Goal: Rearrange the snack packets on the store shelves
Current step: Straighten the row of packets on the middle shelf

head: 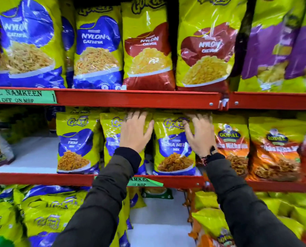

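Note:
Two yellow-and-blue Gokul packets stand upright on the middle shelf (42, 178). My left hand (135, 130) lies flat with spread fingers on the upper front of the left packet (111, 138), fingertips reaching under the shelf above. My right hand (199, 134) presses with spread fingers on the top right corner of the right packet (173, 150). Neither hand is closed around a packet. A third Gokul packet (76, 143) stands just left of them.
Orange Gopal packets (231, 145) stand right of my right hand. The top shelf (136, 98) carries large Nylon packets (147, 45). A bare white stretch of shelf (34, 154) lies at the left. The bottom shelf holds several yellow packets (47, 216).

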`<state>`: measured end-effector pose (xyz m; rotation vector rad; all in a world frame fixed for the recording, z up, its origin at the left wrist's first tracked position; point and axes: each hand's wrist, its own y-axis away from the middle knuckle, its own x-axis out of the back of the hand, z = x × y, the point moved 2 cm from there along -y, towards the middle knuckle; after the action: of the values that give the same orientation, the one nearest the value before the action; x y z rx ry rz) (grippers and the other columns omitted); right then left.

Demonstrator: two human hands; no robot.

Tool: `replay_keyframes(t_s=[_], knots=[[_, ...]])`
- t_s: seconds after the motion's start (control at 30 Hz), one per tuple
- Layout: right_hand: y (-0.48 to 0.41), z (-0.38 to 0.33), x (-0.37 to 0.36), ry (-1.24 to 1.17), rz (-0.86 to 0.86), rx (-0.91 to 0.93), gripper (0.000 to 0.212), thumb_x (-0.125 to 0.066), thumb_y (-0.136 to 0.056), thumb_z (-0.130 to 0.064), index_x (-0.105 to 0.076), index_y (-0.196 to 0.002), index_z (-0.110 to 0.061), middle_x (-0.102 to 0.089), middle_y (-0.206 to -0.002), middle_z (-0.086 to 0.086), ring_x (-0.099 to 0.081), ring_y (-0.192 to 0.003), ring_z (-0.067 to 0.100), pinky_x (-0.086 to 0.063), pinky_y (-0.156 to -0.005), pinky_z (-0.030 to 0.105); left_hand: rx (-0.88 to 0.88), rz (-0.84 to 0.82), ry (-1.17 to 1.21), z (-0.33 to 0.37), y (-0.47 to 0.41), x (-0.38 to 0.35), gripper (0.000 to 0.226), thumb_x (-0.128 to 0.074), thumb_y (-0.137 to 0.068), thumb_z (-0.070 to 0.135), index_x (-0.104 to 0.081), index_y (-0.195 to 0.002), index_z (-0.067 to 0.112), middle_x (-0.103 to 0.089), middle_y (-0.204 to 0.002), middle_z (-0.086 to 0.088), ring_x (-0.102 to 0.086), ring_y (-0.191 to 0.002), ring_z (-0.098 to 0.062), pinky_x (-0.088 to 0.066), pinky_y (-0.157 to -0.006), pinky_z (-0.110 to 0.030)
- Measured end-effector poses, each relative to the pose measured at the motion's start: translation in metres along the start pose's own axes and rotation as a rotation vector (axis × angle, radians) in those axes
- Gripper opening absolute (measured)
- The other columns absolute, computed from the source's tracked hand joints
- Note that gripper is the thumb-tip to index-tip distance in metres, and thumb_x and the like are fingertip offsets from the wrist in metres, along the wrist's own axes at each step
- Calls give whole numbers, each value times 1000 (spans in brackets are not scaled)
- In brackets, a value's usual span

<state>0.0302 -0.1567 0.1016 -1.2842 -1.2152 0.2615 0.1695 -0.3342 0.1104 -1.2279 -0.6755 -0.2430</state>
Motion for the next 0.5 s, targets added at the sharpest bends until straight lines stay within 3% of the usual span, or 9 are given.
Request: replay_keyframes(t_s=[0.17,0.27,0.4,0.5], knots=[[21,83,37,-28,-38,36,36,-41,-98,-38,-59,-122,-17,-64,-124,6,-50,-130,31,-21,-119,56,-64,-21,92,91,17,-30,41,-44,-95,40,-56,-127,18,-61,-129,-7,-51,-127,-33,-36,-112,-48],[36,137,60,-14,-56,25,34,-42,-100,-37,-60,-118,-15,-63,-128,7,-41,-141,30,-18,-121,54,-63,-56,142,150,28,-51,44,-43,-95,43,-54,-130,18,-58,-135,-6,-49,-130,-31,-39,-109,-49],[51,209,88,-6,-52,-19,38,-41,-99,-40,-59,-125,-17,-58,-137,5,-38,-144,27,-13,-124,51,-108,-83,203,227,37,-81,46,-41,-95,43,-52,-132,19,-55,-139,-5,-46,-135,-29,-33,-115,-50],[57,259,111,7,-2,-74,39,-42,-99,-41,-59,-126,-18,-60,-134,5,-43,-138,28,-16,-123,50,-111,-74,226,276,36,-99,46,-43,-94,42,-53,-132,18,-57,-137,-6,-48,-134,-28,-29,-118,-48]])
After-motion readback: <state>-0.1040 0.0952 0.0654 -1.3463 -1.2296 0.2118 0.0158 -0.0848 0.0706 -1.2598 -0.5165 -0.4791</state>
